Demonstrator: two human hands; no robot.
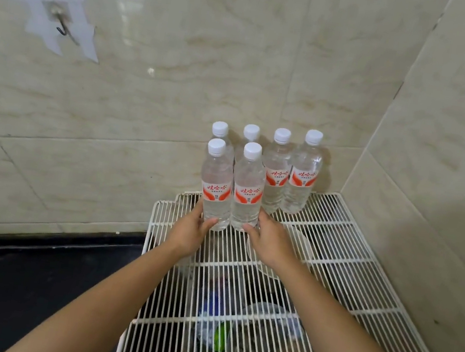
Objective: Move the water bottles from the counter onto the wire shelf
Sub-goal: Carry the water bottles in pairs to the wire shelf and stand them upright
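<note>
On the white wire shelf [334, 253], at its twelve o'clock end against the tiled wall [182, 61], six clear water bottles with white caps and red-and-white labels are standing upright. A back row of four bottles [275, 176] is lining the wall, its members touching or nearly touching. Two more are standing just in front of it, side by side at the eleven o'clock part of the shelf.

The left hand [190, 230] is gripping the front-left bottle [217, 185] low down, with the thumb lying across the front of the base and the fingers curling behind it at nine o'clock. The right hand [271, 241] is gripping the front-right bottle [248, 190] the same way from its three o'clock side. Both bottles are sitting on the wires.

The dark counter [11, 277] is showing at eight o'clock, beside the shelf. A hook [63, 24] is hanging on the wall at ten o'clock. Below the wires blurred items are lying, one a green thing [220, 338]; what they are I cannot tell.
</note>
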